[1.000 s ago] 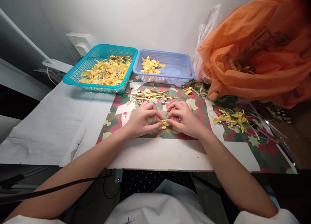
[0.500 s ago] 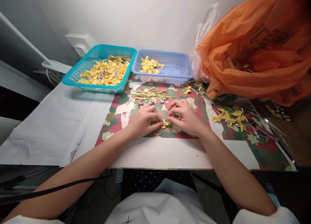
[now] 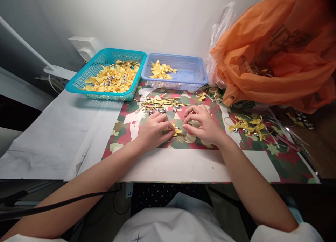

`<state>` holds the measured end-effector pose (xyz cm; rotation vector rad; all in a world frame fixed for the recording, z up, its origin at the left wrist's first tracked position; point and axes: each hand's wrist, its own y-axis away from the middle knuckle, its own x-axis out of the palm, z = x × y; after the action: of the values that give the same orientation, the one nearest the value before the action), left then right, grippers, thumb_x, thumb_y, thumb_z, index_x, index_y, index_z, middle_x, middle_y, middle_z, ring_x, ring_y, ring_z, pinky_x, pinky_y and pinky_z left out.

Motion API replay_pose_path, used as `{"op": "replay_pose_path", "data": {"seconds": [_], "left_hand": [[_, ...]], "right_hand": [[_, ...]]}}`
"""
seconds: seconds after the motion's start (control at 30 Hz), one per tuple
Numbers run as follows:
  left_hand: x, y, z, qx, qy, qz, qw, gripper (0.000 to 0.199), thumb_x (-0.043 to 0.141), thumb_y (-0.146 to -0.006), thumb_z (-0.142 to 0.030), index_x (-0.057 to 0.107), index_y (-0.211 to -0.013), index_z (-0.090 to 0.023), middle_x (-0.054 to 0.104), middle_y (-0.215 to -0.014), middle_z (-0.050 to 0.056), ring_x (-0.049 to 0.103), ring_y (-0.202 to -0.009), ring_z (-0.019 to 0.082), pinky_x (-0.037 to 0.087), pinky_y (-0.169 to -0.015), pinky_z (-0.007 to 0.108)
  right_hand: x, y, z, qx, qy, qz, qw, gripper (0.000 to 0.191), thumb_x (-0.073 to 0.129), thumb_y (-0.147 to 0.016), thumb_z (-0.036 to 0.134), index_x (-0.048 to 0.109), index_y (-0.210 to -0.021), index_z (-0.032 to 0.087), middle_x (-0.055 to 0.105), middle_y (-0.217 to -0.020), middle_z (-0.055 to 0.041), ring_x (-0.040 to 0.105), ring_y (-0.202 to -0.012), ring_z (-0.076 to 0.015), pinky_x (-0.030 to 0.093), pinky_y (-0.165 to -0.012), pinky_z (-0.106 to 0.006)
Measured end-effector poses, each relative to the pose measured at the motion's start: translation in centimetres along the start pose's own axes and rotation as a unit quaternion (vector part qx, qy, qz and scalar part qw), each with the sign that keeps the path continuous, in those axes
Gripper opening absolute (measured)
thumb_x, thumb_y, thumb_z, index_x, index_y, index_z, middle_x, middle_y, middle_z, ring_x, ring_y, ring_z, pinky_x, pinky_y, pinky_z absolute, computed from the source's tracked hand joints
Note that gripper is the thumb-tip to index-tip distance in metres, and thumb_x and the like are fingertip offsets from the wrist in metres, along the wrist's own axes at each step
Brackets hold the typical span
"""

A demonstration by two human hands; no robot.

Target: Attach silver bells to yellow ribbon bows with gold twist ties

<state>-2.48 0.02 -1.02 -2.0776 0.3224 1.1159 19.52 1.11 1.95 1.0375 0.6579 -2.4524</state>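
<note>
My left hand (image 3: pixel 156 130) pinches a yellow ribbon bow (image 3: pixel 177 130) between thumb and fingertips, just above the patterned table covering. Part of the bow is hidden behind those fingers, and a thin curved strand loops below it. To the right of the bow, my right hand (image 3: pixel 201 125) hovers with curved fingers, thumb and fingertips apart and nothing visible between them. Beyond both hands lie small silver bells (image 3: pixel 176 109) and a loose pile of gold wire ties (image 3: pixel 162 102).
A teal basket (image 3: pixel 72 86) holds many yellow bows, bells and ties. Beside it, a blue basket (image 3: pixel 193 84) has fewer bows. Several bows with bells (image 3: pixel 248 125) lie to the right, below a large orange bag (image 3: pixel 246 42). A white lamp base (image 3: pixel 61 72) stands at left.
My right hand has moved slightly right, away from the bow, its fingers a little wider apart. The left hand keeps hold of the bow, which now shows more fully.
</note>
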Motion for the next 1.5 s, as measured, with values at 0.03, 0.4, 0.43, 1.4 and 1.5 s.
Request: {"op": "replay_pose_path", "data": {"seconds": [0.03, 0.4, 0.43, 1.4, 1.5], "left_hand": [[0.0, 0.0, 0.0, 0.001, 0.0, -0.002, 1.0, 0.013, 0.062, -0.086, -0.024, 0.068, -0.075, -0.021, 0.055, -0.07, 0.001, 0.044, -0.066, 0.017, 0.039, -0.065, 0.031], [-1.2, -0.5, -0.4, -0.096, 0.123, -0.033, 0.987, 0.008, 0.056, -0.078, -0.015, 0.059, -0.082, -0.021, 0.063, -0.076, 0.0, 0.052, -0.071, 0.017, 0.043, -0.07, 0.032], [-1.3, -0.5, -0.3, -0.098, 0.126, -0.024, 0.987, 0.008, 0.056, -0.078, -0.015, 0.058, -0.082, -0.021, 0.064, -0.076, 0.0, 0.051, -0.07, 0.017, 0.043, -0.069, 0.032], [-0.8, -0.5, -0.6, -0.091, 0.105, 0.035, 0.99, 0.011, 0.065, -0.082, -0.024, 0.065, -0.073, -0.02, 0.06, -0.07, -0.001, 0.052, -0.07, 0.016, 0.04, -0.07, 0.031], [-0.7, -0.4, -0.5, -0.094, 0.091, 0.045, 0.99, 0.01, 0.064, -0.082, -0.023, 0.066, -0.072, -0.02, 0.06, -0.068, -0.001, 0.051, -0.07, 0.017, 0.04, -0.069, 0.031]], "right_hand": [[0.0, 0.0, 0.0, 0.0, -0.001, 0.002, 1.0, 0.011, 0.061, -0.085, 0.024, 0.063, -0.074, 0.022, 0.061, -0.103, -0.004, 0.049, -0.101, -0.024, 0.037, -0.094, -0.045], [0.6, -0.1, 0.0, 0.003, 0.008, -0.004, 1.0, 0.013, 0.06, -0.086, 0.025, 0.063, -0.074, 0.022, 0.061, -0.105, -0.0036, 0.049, -0.101, -0.0234, 0.035, -0.094, -0.044], [0.7, -0.1, 0.1, 0.003, 0.008, -0.004, 1.0, 0.013, 0.06, -0.086, 0.025, 0.063, -0.074, 0.022, 0.061, -0.105, -0.0036, 0.049, -0.101, -0.0234, 0.035, -0.094, -0.044], [2.7, -0.6, 0.7, -0.004, 0.004, -0.084, 0.996, 0.009, 0.063, -0.084, 0.022, 0.066, -0.076, 0.022, 0.067, -0.094, -0.003, 0.055, -0.095, -0.0221, 0.038, -0.087, -0.041], [2.6, -0.6, 0.7, 0.001, 0.006, -0.082, 0.997, 0.01, 0.062, -0.084, 0.022, 0.066, -0.075, 0.023, 0.067, -0.094, -0.003, 0.054, -0.094, -0.0221, 0.038, -0.088, -0.041]]}}
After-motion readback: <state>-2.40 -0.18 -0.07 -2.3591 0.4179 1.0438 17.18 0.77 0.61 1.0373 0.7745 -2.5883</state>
